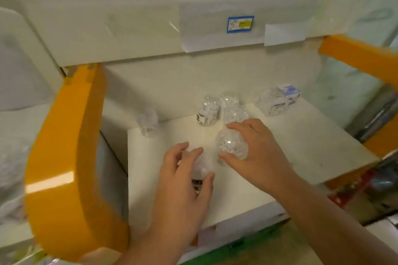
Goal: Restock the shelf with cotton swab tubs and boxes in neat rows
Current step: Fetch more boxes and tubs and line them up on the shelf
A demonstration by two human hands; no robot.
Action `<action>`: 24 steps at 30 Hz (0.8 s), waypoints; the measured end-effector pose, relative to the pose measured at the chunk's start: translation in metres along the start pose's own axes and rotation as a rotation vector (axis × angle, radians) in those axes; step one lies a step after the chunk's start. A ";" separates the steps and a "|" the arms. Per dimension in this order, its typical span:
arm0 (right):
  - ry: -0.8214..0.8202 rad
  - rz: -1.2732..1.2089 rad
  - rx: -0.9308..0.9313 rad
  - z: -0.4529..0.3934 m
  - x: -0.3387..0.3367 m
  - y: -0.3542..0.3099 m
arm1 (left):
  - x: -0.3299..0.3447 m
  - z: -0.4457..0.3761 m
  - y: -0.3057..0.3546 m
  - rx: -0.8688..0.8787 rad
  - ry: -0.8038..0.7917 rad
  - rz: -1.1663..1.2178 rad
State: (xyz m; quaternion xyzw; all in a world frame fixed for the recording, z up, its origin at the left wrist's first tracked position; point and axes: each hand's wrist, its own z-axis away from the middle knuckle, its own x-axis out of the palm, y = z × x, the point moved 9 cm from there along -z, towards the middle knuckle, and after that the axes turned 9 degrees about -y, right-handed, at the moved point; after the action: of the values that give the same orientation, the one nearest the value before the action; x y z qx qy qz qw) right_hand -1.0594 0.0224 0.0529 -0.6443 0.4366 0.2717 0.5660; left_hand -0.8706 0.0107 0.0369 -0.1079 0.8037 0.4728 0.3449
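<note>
tubs on shelf (301, 146): 6 | boxes (289, 92): 1 | held tubs: 2

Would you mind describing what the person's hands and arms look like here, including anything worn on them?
Both arms are bare as far as the frame shows, with no sleeves in sight. The left hand and right hand wear no gloves, and no rings, watch or wristband can be seen. The picture is slightly blurred, so fine details are unclear.

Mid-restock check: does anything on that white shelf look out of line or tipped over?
Yes. One clear tub stands alone at the shelf's back left edge, apart from the cluster of tubs. A wrapped pack lies tilted at the back right. The left hand and right hand each grip a tub, unplaced.
</note>
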 end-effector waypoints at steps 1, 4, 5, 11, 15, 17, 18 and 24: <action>-0.011 -0.012 -0.040 -0.012 0.001 0.001 | 0.000 -0.004 0.000 -0.028 0.017 -0.019; -0.039 -0.033 -0.156 -0.046 0.002 0.002 | -0.001 -0.016 -0.003 -0.111 0.074 -0.086; -0.048 -0.025 -0.200 -0.056 0.003 0.001 | 0.000 -0.019 -0.005 -0.143 0.090 -0.110; -0.192 0.079 -0.364 -0.097 0.023 -0.006 | 0.001 -0.030 -0.008 -0.293 0.168 -0.175; -0.269 0.174 -0.430 -0.111 0.037 -0.011 | 0.002 -0.035 -0.013 -0.336 0.197 -0.178; -0.297 0.216 -0.430 -0.115 0.042 -0.008 | 0.002 -0.038 -0.018 -0.358 0.210 -0.196; -0.306 0.236 -0.426 -0.116 0.044 -0.006 | 0.001 -0.040 -0.020 -0.365 0.219 -0.209; -0.336 0.321 -0.405 -0.123 0.043 0.001 | 0.001 -0.055 -0.032 -0.380 0.242 -0.237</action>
State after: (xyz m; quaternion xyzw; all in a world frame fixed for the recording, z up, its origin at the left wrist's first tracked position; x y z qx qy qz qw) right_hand -1.0576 -0.1074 0.0416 -0.6130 0.3698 0.5420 0.4401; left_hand -0.8806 -0.0520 0.0318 -0.3200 0.7177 0.5552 0.2726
